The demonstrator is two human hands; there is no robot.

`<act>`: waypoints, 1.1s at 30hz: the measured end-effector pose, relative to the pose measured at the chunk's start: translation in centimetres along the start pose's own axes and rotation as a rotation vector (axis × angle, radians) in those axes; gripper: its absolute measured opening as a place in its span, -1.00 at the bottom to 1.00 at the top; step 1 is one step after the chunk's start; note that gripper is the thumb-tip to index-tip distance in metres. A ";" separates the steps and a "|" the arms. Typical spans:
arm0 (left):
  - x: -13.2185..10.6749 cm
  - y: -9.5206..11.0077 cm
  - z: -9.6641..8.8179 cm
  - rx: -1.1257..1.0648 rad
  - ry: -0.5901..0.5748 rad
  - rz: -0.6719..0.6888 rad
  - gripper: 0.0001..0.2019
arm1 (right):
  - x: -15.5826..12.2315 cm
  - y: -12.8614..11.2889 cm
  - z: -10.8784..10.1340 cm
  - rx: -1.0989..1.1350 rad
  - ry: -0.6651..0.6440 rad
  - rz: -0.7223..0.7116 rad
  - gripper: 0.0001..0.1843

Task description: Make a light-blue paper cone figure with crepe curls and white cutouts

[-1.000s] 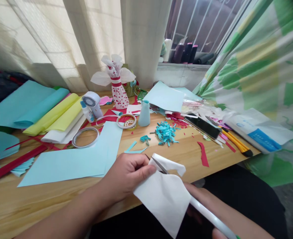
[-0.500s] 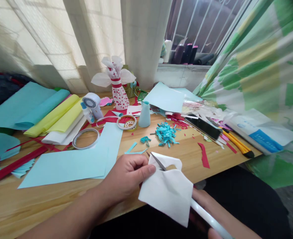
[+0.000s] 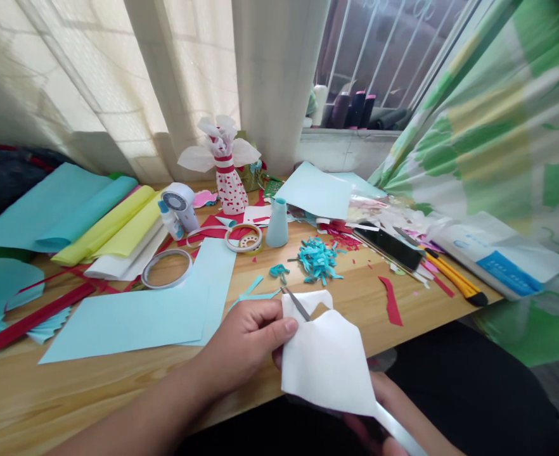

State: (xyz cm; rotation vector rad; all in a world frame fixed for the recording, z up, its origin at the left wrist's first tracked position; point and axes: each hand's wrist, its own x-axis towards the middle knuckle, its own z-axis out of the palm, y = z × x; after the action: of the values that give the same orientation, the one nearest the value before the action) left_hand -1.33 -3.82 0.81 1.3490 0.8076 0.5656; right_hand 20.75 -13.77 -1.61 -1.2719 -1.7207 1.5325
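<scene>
My left hand (image 3: 244, 339) is shut on a sheet of white paper (image 3: 327, 364), pinching it at its upper left edge. My right hand (image 3: 384, 405) sits low behind the paper, partly hidden by it, and grips a long white handle (image 3: 398, 430). That handle carries a slim metal blade (image 3: 298, 304), whose tip reaches through a notch in the paper's top edge. The wooden table shows through the notch. I cannot tell whether the tool is scissors or a knife.
The wooden table (image 3: 94, 386) holds a pale blue card (image 3: 132, 316), several coloured paper sheets, tape rolls (image 3: 167, 268), blue paper shreds (image 3: 317, 259), a red-dotted paper vase (image 3: 229, 190), a phone (image 3: 388, 247) and a yellow utility knife (image 3: 455, 278). Curtains and a barred window stand behind it.
The paper has swung in my hands, with its lower point moving up and to the right. The white handle has shifted right and lower, and the table sits slightly lower in view.
</scene>
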 end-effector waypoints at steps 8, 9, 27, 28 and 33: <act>0.5 0.4 -0.4 0.044 0.106 0.015 -0.73 | -0.4 1.0 0.1 0.018 0.064 0.024 -0.66; 0.5 0.5 -0.5 0.035 0.141 0.026 -0.74 | -0.4 1.2 0.2 0.025 0.073 0.024 -0.66; 0.5 -0.2 0.2 -0.083 0.221 0.012 -0.78 | -1.4 5.7 1.7 0.174 0.177 0.105 -0.01; 0.5 -0.3 0.2 -0.090 0.218 0.013 -0.78 | -1.4 5.6 1.8 0.173 0.182 0.108 -0.01; 0.8 -0.4 0.6 -0.092 0.224 -0.006 -0.78 | -0.7 4.3 2.5 0.153 0.213 0.087 -0.10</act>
State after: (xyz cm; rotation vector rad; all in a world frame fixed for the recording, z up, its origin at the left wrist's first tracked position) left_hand -0.39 -3.65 0.25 1.2122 0.9545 0.7497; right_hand 20.25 -15.93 -6.13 -1.3908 -1.4046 1.4868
